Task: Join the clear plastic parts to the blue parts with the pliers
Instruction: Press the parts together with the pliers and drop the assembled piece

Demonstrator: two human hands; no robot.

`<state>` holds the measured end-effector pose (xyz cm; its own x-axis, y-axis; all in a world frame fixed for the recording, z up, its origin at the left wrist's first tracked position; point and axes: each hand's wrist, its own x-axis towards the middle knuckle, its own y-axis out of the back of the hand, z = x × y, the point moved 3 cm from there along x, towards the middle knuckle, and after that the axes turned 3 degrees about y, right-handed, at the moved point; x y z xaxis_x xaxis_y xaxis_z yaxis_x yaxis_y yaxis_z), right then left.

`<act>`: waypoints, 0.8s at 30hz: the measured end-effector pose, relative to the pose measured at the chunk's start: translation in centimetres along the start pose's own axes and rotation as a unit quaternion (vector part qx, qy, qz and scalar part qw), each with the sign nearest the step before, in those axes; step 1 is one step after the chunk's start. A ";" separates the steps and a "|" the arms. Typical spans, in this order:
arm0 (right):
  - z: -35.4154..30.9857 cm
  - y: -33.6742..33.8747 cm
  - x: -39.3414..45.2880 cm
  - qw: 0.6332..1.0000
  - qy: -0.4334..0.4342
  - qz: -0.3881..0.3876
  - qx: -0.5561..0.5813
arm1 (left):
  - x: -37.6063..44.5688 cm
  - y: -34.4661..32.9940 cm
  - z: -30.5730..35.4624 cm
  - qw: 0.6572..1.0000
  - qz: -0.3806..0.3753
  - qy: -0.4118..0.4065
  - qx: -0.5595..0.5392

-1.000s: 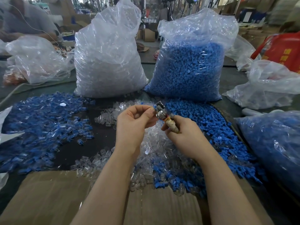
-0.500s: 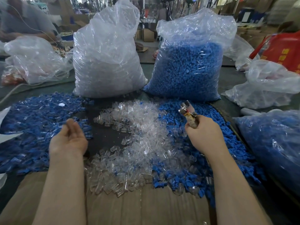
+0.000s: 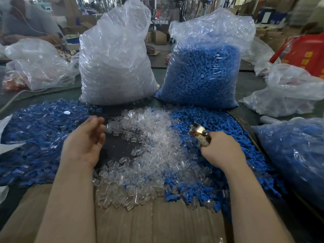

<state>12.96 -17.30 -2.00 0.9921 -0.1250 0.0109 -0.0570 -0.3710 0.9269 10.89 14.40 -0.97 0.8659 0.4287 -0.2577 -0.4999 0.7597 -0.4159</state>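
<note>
A heap of loose clear plastic parts [image 3: 154, 155] covers the middle of the table. Loose blue parts [image 3: 215, 123] lie in a heap to its right. A pile of joined blue-and-clear pieces [image 3: 38, 130] spreads on the left. My right hand [image 3: 220, 149] grips the pliers [image 3: 199, 131], whose metal jaws point up and to the left over the blue heap. My left hand [image 3: 84, 142] hovers with relaxed fingers between the joined pile and the clear heap, holding nothing.
A big bag of clear parts [image 3: 115, 64] and a big bag of blue parts [image 3: 203, 71] stand at the back. More plastic bags [image 3: 294, 155] sit at the right and far left. Cardboard [image 3: 140, 223] covers the near table edge. Another person [image 3: 21, 23] sits back left.
My hands have come apart. The left hand swung out to the joined pile on the left with fingers spread, then drifted back toward the centre. The right hand lowered the pliers over the blue heap.
</note>
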 end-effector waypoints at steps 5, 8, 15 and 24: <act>-0.7 -0.5 -0.3 1.000 -0.004 0.005 -0.026 | -0.4 -2.3 -1.4 0.895 -0.094 -0.037 0.435; -0.9 -0.6 -0.4 0.999 -0.005 -0.005 -0.032 | -0.3 -3.0 -2.8 0.805 -0.131 -0.020 0.578; -1.1 -0.4 -0.6 0.998 -0.037 -0.002 -0.052 | -0.4 -4.0 -3.7 0.724 -0.104 -0.083 0.677; -0.7 -0.7 -0.6 0.997 -0.043 0.052 -0.036 | -1.1 -4.5 -3.1 0.865 -0.112 -0.088 0.482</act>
<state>12.51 -16.27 -2.42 0.9677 -0.2392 0.0796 -0.1484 -0.2854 0.9468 12.10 9.01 -1.54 0.9709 0.2211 -0.0925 -0.1461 0.8519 0.5029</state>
